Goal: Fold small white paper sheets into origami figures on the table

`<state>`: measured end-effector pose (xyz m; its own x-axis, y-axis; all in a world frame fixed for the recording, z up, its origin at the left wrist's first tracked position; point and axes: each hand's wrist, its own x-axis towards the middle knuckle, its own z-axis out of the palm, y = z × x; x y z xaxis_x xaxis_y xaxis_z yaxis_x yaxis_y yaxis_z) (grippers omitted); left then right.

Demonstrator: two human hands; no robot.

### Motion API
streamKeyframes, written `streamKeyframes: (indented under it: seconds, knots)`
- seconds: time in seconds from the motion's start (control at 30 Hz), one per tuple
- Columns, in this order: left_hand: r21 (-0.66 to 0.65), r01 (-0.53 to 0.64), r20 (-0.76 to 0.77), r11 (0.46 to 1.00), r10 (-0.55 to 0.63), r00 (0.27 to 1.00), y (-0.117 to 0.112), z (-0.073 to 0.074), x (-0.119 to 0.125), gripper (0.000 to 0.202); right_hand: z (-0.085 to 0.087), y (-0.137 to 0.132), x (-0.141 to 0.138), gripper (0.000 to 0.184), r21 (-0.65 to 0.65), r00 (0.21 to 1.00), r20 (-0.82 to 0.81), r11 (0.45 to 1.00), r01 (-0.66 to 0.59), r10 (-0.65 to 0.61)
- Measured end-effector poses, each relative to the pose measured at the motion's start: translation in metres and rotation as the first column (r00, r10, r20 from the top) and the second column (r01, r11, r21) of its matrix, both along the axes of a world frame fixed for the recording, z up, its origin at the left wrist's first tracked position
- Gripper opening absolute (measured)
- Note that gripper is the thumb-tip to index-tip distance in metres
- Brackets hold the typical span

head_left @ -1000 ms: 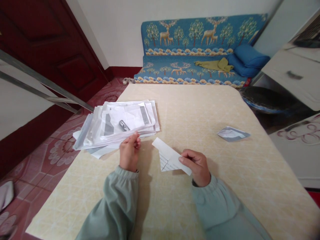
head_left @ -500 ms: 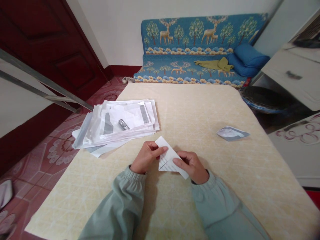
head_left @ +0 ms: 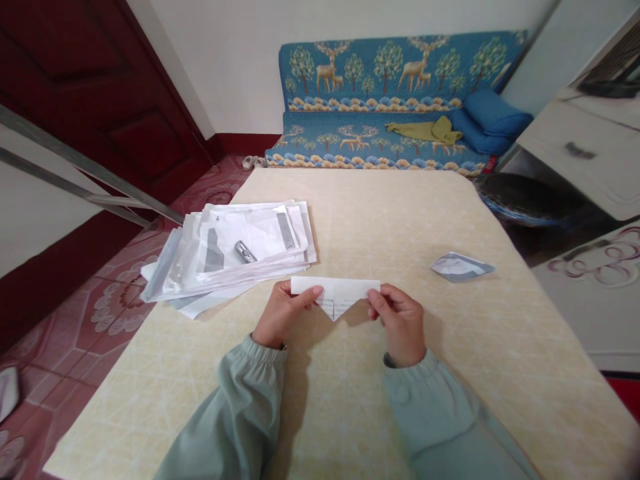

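Okay, head view: L hand [head_left: 283,315] & R hand [head_left: 399,325] stay apart, each pinching one end of folded white paper [head_left: 335,293] over yellow table [head_left: 400,220], just by paper stack [head_left: 235,257]. Small folded paper [head_left: 461,267] lies well off to R.

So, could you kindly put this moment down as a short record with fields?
left hand: pinches the left end of a folded white paper
right hand: pinches its right end
things: a stack of white papers lies beyond the left hand, with a small metal object on top
rest: a small folded paper piece on the cream table, a blue deer-patterned sofa beyond
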<state>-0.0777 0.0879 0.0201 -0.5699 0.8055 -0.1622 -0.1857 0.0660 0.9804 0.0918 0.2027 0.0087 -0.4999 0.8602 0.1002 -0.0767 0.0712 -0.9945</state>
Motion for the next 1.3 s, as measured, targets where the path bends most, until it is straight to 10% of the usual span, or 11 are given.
streamKeyframes:
  seconds: [0.17,0.33,0.5,1.3]
  knots:
    - [0.029,0.003,-0.257,1.000,0.004,0.966,-0.001,0.015,0.005,0.030,0.004,0.002,0.005,0.013,0.158,0.994,-0.110,0.987,0.026,-0.009]
    - [0.188,-0.032,-0.746,0.982,0.164,0.645,0.001,0.026,0.019,0.013,0.007,-0.005,0.003,0.016,0.252,0.994,-0.095,0.967,-0.036,0.061]
    - [0.210,0.002,-0.864,0.978,0.185,0.469,0.005,0.017,0.038,0.013,0.005,-0.010,0.002,0.014,0.262,0.994,-0.090,0.964,-0.037,0.063]
    - [0.200,-0.160,-0.284,0.967,0.213,0.935,0.011,0.008,0.049,0.011,0.007,-0.024,-0.003,0.031,-0.098,0.916,-0.276,0.940,-0.328,0.291]
